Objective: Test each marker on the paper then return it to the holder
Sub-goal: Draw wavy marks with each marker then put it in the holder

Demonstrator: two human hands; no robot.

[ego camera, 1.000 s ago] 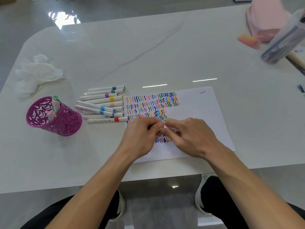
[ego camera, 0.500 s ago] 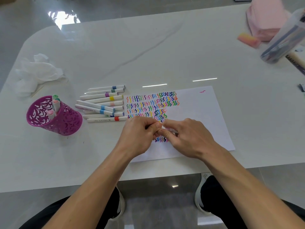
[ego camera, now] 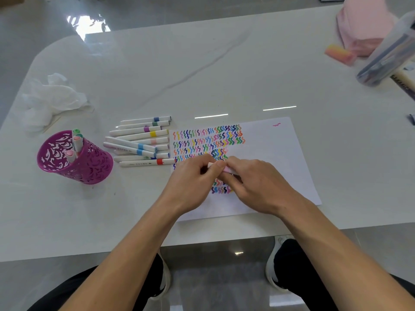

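**Both hands on one marker, over the test sheet**

Head view: My left hand (ego camera: 193,182) and right hand (ego camera: 256,187) meet above the paper (ego camera: 276,153), fingers curled, each pinching one end of a pale pink marker (ego camera: 219,166). Only a short stretch of its barrel shows between my fingertips. I cannot tell whether the cap is on or off. The marker lies roughly level, just above the lower rows of squiggles.

The paper lies flat on the white table (ego camera: 224,75), near its front edge. Its left half is filled with rows of short zigzag strokes in many colours, and one small pink mark sits near the far right corner.

Just left of the paper, loose markers (ego camera: 141,142) lie side by side in a rough stack, white barrels with coloured bands, the nearest one banded red. Farther left stands the holder (ego camera: 89,167), a purple cut-out cup tilted in this wide view, with three markers (ego camera: 76,142) upright inside it, caps up.

A crumpled tissue (ego camera: 54,97) lies beyond the holder. At the far right corner of the table are a pink cloth (ego camera: 363,25), a small pink-orange block (ego camera: 339,54) and a clear case (ego camera: 390,55).
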